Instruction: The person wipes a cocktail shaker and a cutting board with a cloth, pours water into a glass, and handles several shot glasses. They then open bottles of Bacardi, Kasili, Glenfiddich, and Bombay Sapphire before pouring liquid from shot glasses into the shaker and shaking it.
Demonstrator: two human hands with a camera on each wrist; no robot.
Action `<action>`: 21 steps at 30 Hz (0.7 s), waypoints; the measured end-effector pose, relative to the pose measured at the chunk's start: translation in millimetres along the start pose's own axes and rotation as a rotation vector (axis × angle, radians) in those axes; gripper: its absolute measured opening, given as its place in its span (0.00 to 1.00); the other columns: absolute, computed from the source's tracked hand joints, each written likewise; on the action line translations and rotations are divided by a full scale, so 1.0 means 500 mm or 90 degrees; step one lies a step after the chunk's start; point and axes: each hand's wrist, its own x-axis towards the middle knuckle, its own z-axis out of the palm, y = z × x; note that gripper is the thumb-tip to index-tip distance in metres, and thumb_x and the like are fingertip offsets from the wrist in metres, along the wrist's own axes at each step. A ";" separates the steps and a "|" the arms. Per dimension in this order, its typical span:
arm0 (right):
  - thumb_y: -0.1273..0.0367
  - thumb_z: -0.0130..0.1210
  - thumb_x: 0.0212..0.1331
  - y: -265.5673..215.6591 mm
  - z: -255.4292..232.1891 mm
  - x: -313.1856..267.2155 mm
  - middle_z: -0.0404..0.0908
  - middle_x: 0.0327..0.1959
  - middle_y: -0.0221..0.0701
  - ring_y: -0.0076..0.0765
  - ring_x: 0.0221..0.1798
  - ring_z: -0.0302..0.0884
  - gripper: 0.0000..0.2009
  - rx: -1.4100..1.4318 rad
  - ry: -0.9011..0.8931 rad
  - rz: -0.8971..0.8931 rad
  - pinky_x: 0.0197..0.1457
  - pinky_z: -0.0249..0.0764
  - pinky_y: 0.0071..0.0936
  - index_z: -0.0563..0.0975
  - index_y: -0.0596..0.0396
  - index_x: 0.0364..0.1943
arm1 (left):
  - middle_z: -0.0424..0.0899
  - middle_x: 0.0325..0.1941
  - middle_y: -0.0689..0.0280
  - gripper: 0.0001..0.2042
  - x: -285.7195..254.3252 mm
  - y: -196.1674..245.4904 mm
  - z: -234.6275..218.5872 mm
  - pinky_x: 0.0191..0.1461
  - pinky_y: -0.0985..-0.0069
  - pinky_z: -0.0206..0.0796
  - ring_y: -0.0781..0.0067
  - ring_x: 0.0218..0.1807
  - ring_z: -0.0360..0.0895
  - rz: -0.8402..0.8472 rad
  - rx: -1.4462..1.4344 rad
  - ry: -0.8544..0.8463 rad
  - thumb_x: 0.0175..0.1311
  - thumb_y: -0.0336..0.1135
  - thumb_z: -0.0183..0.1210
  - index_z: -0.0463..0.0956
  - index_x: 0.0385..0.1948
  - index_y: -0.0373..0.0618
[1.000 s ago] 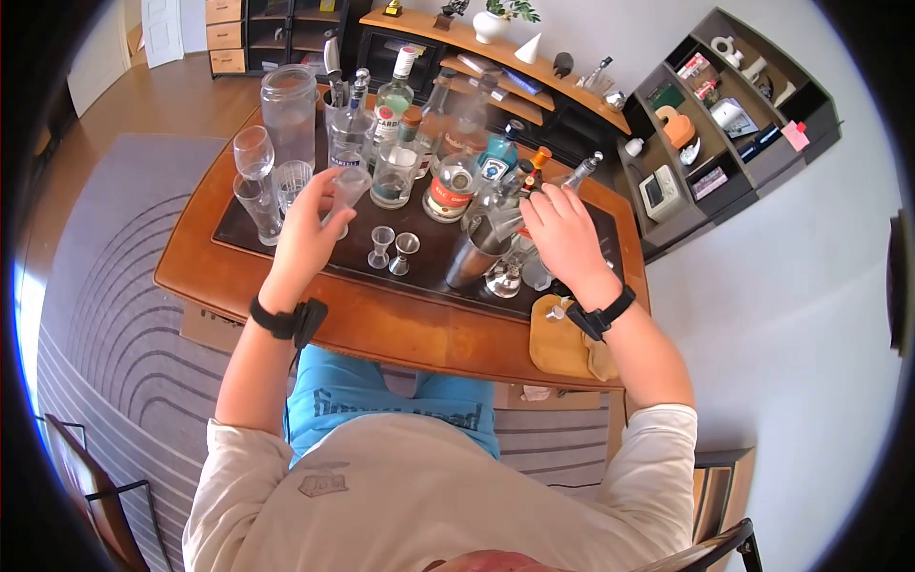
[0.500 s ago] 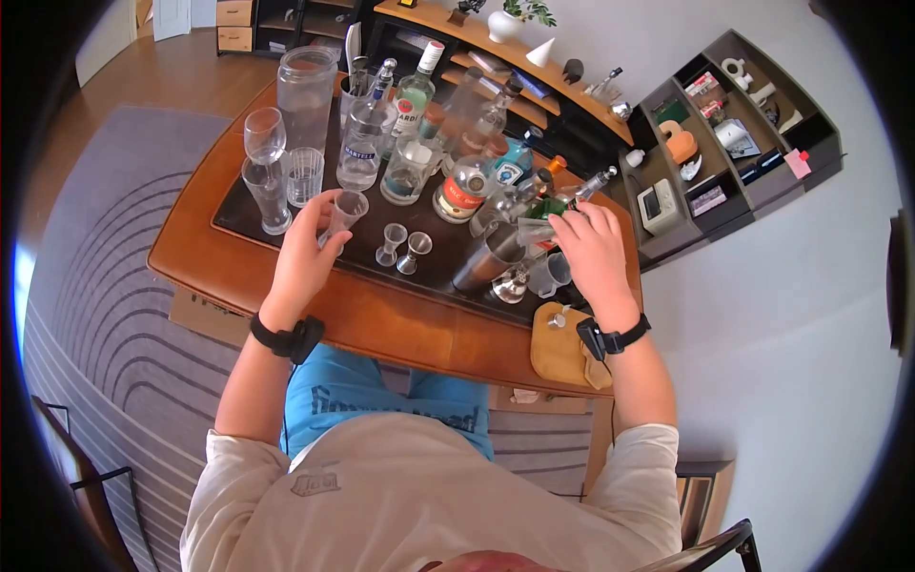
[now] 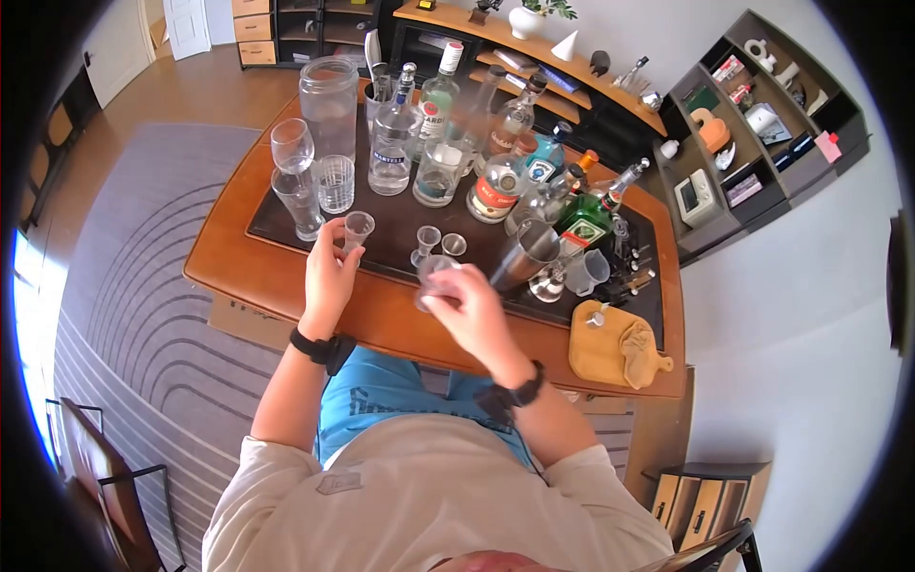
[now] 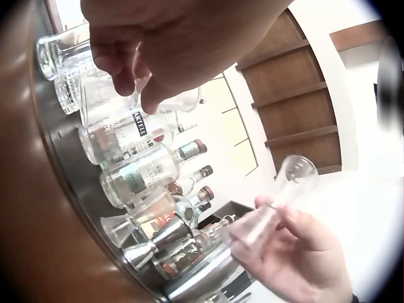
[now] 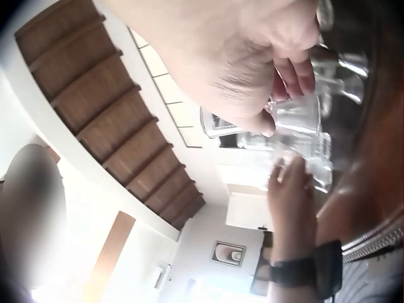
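Note:
My left hand [image 3: 329,272] pinches a small clear flared glass [image 3: 359,227] near the table's front edge; its rim faces up. In my right hand [image 3: 474,310] is a clear hourglass-shaped measuring cup [image 4: 295,177], gripped around its middle and blurred in the head view. Just behind that hand a clear double-ended jigger [image 3: 426,246] and a metal jigger [image 3: 454,245] stand on the dark mat. To their right is a steel shaker tin [image 3: 526,255], with a shiny steel piece [image 3: 547,284] and a clear plastic jug [image 3: 587,274] beside it.
Several bottles crowd the back of the table, among them a MARTELL bottle [image 3: 392,157] and a green bottle [image 3: 584,227]. At left stand a large jar [image 3: 329,105], a wine glass [image 3: 293,148] and a tumbler [image 3: 335,184]. A wooden board [image 3: 599,348] with a cloth lies front right.
My right hand has moved left with the measuring cup, away from the shaker tin to the front middle of the table. The left hand still holds its glass near the same place.

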 end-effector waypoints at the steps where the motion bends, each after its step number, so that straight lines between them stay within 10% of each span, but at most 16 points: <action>1: 0.72 0.71 0.63 0.028 0.046 0.005 0.86 0.38 0.37 0.33 0.36 0.83 0.16 -0.030 -0.005 0.021 0.43 0.80 0.30 0.81 0.59 0.53 | 0.88 0.52 0.61 0.28 0.003 -0.009 0.000 0.39 0.73 0.74 0.69 0.31 0.80 0.021 -0.001 0.033 0.62 0.22 0.69 0.72 0.65 0.43; 6: 0.70 0.70 0.65 0.115 0.194 0.088 0.85 0.32 0.38 0.37 0.32 0.83 0.17 -0.030 0.007 0.162 0.39 0.79 0.33 0.79 0.60 0.54 | 0.87 0.53 0.56 0.25 0.022 -0.054 0.003 0.40 0.69 0.77 0.65 0.36 0.86 0.013 0.007 0.047 0.63 0.20 0.68 0.71 0.61 0.40; 9: 0.70 0.64 0.70 0.207 0.262 0.133 0.84 0.27 0.34 0.28 0.18 0.79 0.17 -0.019 0.079 0.113 0.21 0.74 0.29 0.76 0.65 0.57 | 0.85 0.51 0.56 0.24 0.032 -0.085 0.019 0.40 0.68 0.77 0.64 0.34 0.85 0.029 0.016 0.041 0.63 0.21 0.67 0.71 0.60 0.39; 21: 0.71 0.63 0.70 0.178 0.286 0.193 0.84 0.29 0.37 0.30 0.19 0.82 0.23 0.029 0.031 0.319 0.17 0.75 0.29 0.72 0.69 0.65 | 0.85 0.49 0.47 0.22 0.087 -0.153 0.060 0.51 0.52 0.74 0.41 0.48 0.83 0.029 0.138 0.036 0.64 0.25 0.67 0.72 0.58 0.40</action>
